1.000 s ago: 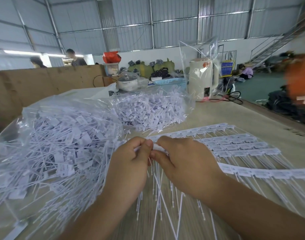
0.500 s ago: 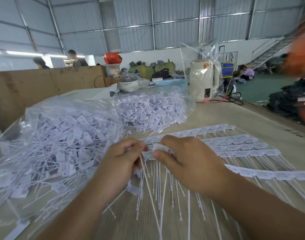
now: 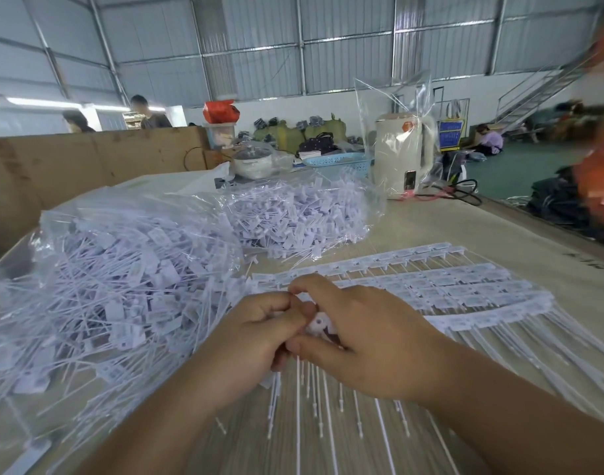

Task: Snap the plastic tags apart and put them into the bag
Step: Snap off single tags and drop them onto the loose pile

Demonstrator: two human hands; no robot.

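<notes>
Just the one camera here, worn on the person's head, wide-angle, looking forward and down over a wooden table (image 3: 499, 234). It sits close above the near edge, so the forearms come in from the bottom, while the far end of the view reaches across a big hall to its metal wall (image 3: 345, 39).

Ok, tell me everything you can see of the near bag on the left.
The near bag is clear, thin, crinkled plastic, lying on its side on the table, bulging with loose white tags whose thin tails point every way. Its right edge reaches close to the left hand; contact is unclear. A second filled bag lies just behind it.
</notes>
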